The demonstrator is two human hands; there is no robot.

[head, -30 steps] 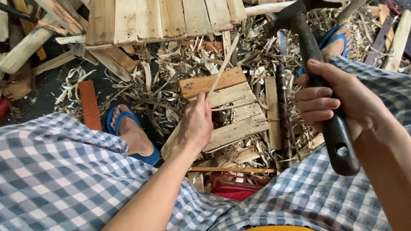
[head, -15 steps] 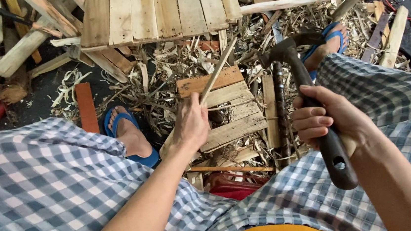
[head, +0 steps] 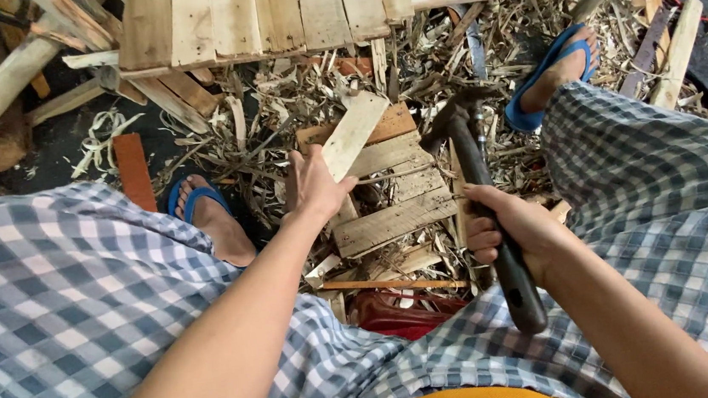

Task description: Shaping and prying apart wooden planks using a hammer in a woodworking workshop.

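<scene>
swung down since a second ago, hammer (head: 479, 181) head now low over stacked boards (head: 387, 189); right hand (head: 517, 229) clenched round its black handle; left hand (head: 315, 185) pinching pale wood strip (head: 354, 132) upright there, amid shavings (head: 278, 112) on floor

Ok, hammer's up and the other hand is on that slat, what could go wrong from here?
1. The left hand grips the pale wooden slat close to where the hammer in the right hand points; a glancing blow could catch the fingers.
2. Both feet wear open blue sandals amid wood scraps; splinters could hurt them.
3. The slat stands tilted on the stacked boards and could slip.
</scene>
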